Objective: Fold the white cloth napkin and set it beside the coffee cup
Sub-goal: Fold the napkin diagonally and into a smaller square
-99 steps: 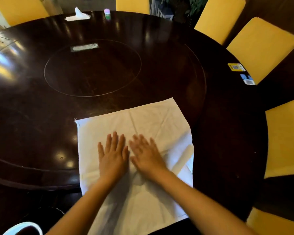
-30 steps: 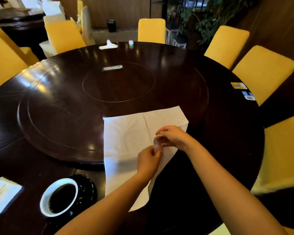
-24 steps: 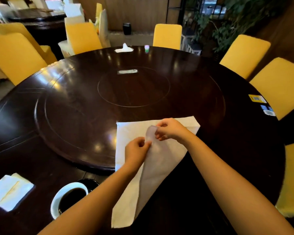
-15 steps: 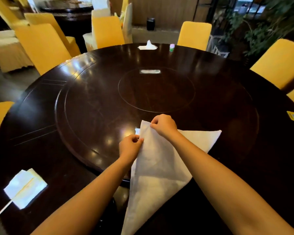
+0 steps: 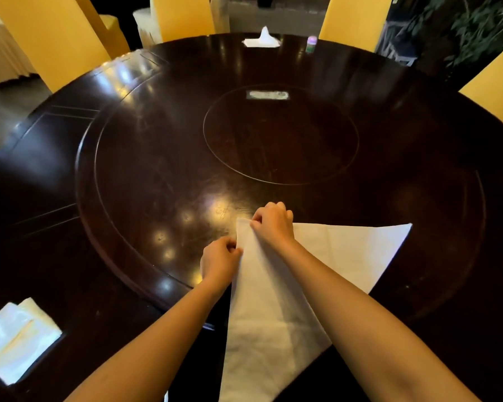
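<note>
The white cloth napkin [image 5: 340,256] lies folded into a triangle on the near part of the dark round table [image 5: 157,158], one point reaching right, another hanging toward me over the table edge. My right hand [image 5: 273,221] pinches the napkin's far left corner. My left hand [image 5: 219,256] pinches the napkin's left edge just below that corner. The coffee cup is out of view.
A folded white paper napkin with a stick on it [image 5: 15,338] lies at the near left. A tissue holder [image 5: 262,40] and a small bottle [image 5: 311,43] stand at the far edge. A raised turntable ring [image 5: 279,134] fills the table's middle. Yellow chairs [image 5: 50,39] surround it.
The napkin went from flat, pressed under both palms, to a diagonal fold. Both hands carried its near corner up and left to the far left corner. The coffee cup left the view.
</note>
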A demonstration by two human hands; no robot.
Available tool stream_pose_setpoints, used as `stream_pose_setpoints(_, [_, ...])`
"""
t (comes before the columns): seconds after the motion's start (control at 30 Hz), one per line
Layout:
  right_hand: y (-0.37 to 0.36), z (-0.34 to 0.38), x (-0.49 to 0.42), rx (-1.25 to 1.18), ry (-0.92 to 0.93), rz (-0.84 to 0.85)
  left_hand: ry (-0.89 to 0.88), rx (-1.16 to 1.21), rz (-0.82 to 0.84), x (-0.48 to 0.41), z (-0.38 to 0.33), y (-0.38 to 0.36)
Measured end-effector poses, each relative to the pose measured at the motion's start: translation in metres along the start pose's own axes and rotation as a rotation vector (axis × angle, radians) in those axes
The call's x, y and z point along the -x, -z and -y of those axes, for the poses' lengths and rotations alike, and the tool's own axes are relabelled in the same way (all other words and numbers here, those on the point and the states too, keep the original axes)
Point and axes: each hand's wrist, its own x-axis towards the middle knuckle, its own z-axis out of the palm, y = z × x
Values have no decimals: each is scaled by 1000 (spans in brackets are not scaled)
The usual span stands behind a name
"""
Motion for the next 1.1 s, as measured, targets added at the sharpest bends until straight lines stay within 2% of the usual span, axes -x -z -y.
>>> stream_pose_setpoints(0.13, [-8,-6,-1,4,56,28,-86,-109,-72,-1,-1,-3])
stream_pose_setpoints(0.23, [-4,-21,5,-73,120,34,-331,-215,-173,3,-6,-14])
stream_pose_setpoints(0.3, [4,-40,15,-101,139,-51,-511,-212,-143,9,-13,-25])
stream_pose_setpoints(0.4, [13,-67,47,-130,253,-148,-530,-288,14,8,-14,-45])
stream_pose_setpoints(0.47, [9,-78,74,-69,365,0,-528,-488,44,3,-1,-57])
stream_pose_setpoints(0.53, [1,-92,94,103,460,194,-533,-580,20,0,10,-62])
stream_pose_setpoints(0.57, [-1,-102,99,187,471,231,-530,-592,4,0,12,-63])
stream_pose_setpoints(0.63, [1,-124,98,276,410,203,-507,-609,-2,-1,14,-65])
stream_pose_setpoints(0.93, [52,-219,60,385,-32,61,-477,-650,-17,-1,14,-68])
stream_pose_setpoints(1.1, [80,-261,52,438,-251,81,-476,-658,-2,0,11,-68])
